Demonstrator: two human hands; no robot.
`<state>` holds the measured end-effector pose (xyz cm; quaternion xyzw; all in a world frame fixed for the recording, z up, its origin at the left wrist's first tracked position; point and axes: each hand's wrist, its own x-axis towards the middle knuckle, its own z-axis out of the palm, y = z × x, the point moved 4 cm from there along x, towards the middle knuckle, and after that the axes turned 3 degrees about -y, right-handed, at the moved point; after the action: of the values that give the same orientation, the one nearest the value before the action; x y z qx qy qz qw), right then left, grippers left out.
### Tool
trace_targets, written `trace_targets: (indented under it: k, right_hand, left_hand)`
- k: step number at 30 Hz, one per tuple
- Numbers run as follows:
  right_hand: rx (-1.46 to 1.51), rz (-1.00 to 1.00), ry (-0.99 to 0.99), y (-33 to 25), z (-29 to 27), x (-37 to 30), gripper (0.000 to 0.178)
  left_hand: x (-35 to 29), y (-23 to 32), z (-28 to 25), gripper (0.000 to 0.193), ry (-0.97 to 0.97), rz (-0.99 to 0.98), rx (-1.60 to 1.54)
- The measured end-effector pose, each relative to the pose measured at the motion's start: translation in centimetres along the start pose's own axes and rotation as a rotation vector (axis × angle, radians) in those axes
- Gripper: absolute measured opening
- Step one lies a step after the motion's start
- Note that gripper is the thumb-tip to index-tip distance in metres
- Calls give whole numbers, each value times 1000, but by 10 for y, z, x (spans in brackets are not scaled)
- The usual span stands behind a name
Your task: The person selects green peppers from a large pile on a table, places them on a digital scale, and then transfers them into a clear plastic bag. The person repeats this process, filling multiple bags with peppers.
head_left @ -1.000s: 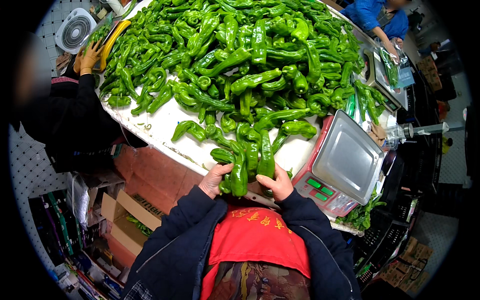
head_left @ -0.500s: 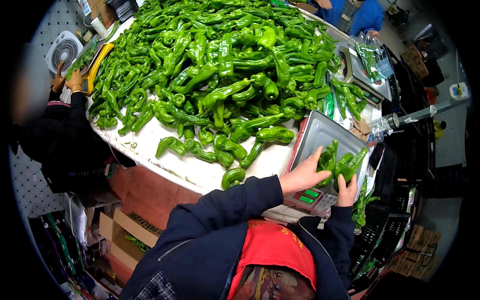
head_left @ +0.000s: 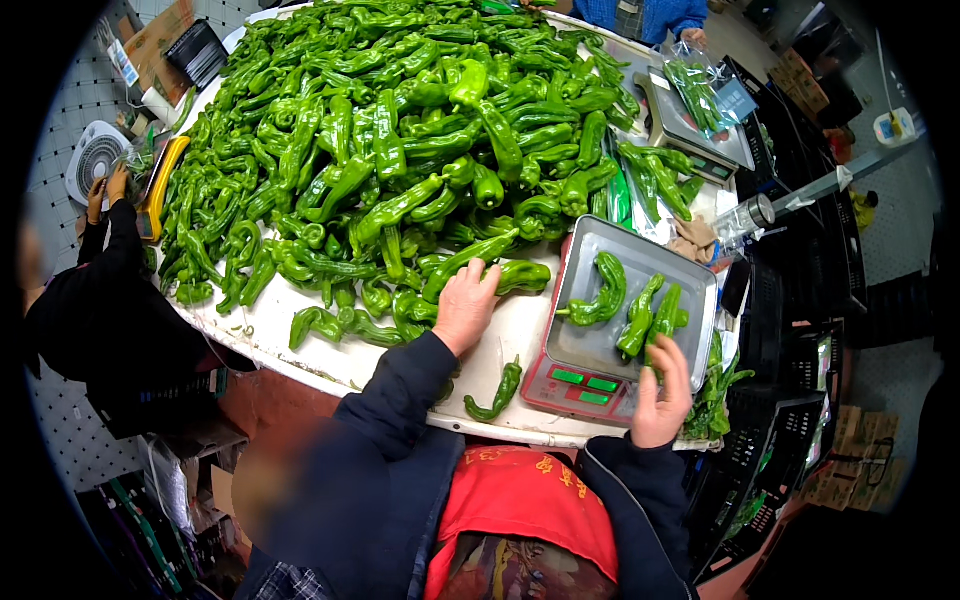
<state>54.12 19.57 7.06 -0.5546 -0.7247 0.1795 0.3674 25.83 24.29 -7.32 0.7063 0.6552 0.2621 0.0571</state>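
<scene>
My left hand (head_left: 467,305) reaches over the near edge of a big heap of green peppers (head_left: 400,150), its fingers extended and touching the peppers there. A long green pepper (head_left: 523,277) lies just beside its fingertips. On the grey tray of a red-bodied scale (head_left: 590,345) sit a curved pepper (head_left: 600,290) and a few straighter ones (head_left: 640,315) close together. My right hand (head_left: 665,393) is over the tray's near right edge, fingers apart, with its fingertips by the straighter peppers. It holds nothing.
One loose pepper (head_left: 497,392) lies left of the scale. A second scale (head_left: 700,125) bears a bagged bunch of peppers. More peppers (head_left: 715,395) lie right of my right hand. Black crates (head_left: 770,450) stand at the right. Co-workers are at the far left and far side.
Peppers that were between my hands now lie on the scale's tray. My left hand has moved left to the heap. My right hand has opened. The view has shifted.
</scene>
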Motion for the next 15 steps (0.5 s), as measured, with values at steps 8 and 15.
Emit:
trace_targets:
  k: [8,15]
  right_hand:
    - [359,93,-324,-35,71,-9,17]
    - [745,414,-622,-9,159,-35,28]
  left_hand:
    - [-50,-25,-14,32,-239,-771,-1206]
    - [-89,-27,-5,34,-316,-941,-1965]
